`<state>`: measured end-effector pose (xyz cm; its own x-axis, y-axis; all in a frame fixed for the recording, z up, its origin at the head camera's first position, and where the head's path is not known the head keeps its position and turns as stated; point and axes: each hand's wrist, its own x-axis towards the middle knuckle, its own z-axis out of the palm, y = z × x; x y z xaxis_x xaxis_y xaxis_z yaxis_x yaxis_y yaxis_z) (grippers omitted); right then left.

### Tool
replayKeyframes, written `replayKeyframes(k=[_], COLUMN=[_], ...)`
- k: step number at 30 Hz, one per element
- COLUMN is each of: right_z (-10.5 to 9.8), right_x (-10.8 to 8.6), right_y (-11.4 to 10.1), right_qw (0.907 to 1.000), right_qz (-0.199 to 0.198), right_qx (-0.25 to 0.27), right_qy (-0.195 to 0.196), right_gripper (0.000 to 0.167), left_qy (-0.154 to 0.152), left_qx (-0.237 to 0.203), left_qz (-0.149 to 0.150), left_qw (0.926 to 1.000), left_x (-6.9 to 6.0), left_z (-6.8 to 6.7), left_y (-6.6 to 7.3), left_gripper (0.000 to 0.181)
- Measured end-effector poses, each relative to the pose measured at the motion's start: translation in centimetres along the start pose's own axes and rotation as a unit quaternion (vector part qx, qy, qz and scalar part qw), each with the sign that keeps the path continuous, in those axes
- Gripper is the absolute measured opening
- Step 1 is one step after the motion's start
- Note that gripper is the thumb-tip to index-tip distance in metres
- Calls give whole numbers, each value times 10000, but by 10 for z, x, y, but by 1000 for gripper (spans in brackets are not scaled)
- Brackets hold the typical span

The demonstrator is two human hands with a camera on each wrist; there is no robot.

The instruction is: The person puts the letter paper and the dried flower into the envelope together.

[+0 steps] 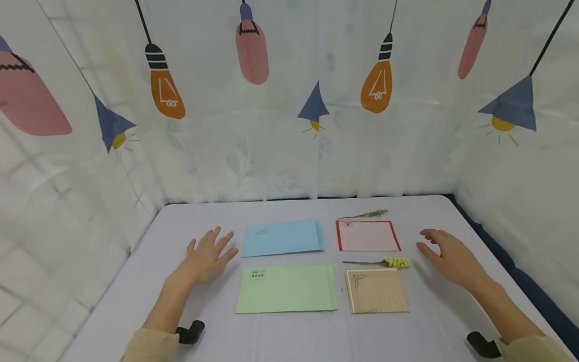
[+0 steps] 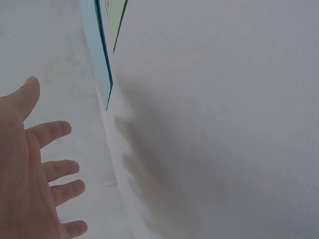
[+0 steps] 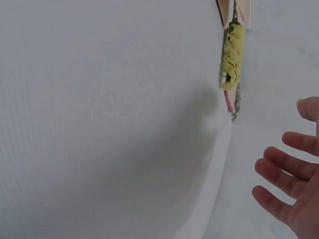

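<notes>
My left hand hovers over the table's left side with fingers spread, holding nothing. Beside it lie a blue envelope and, nearer to me, a green envelope. On the right, my right hand is raised above the cloth with relaxed fingers and nothing in them. Closest to that hand are a pink card with a red border and a yellow dried flower. A tan lined notepaper stack lies below the flower. Behind the pink card rests a greenish dried sprig.
A white cloth covers the table. Behind it hangs a pale curtain printed with lamps and bulbs, which also encloses both sides. Dark fabric shows along the table's right edge. A black wrist mount sits at the left cuff.
</notes>
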<state>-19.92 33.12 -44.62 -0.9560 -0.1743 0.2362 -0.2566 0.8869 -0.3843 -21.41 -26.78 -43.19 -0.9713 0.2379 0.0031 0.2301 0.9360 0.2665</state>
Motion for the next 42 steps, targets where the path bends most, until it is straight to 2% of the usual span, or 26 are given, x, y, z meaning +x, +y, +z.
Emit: replayKeyframes(k=[8,14,21,30,36,42], right_z=[4,6,10,14,16,20], right_x=[-8,-10,-15,-21,-23,-24], right_y=[-20,-33,-41,-52,-57,-57], right_qw=[9998,9986,9969,9927,9888,9888], right_qz=[-171,-384,-404,-334,-300,-344], right_qx=[-11,181,355,497,432,372], right_qy=[-126,-312,-572,-1047,-1399,-1407], right_gripper=[39,28,22,43,54,56], left_qy=[45,9,-37,-298,-662,-827], left_qx=[35,-114,-263,-104,-35,-15], left_qz=[437,769,1121,1387,1610,1721], left_qw=[9990,9970,9933,9898,9847,9816], left_x=[-3,-3,-4,-3,-2,0], left_z=[5,9,17,31,38,39], left_y=[22,40,59,76,89,101], left_gripper=[68,67,66,70,74,77])
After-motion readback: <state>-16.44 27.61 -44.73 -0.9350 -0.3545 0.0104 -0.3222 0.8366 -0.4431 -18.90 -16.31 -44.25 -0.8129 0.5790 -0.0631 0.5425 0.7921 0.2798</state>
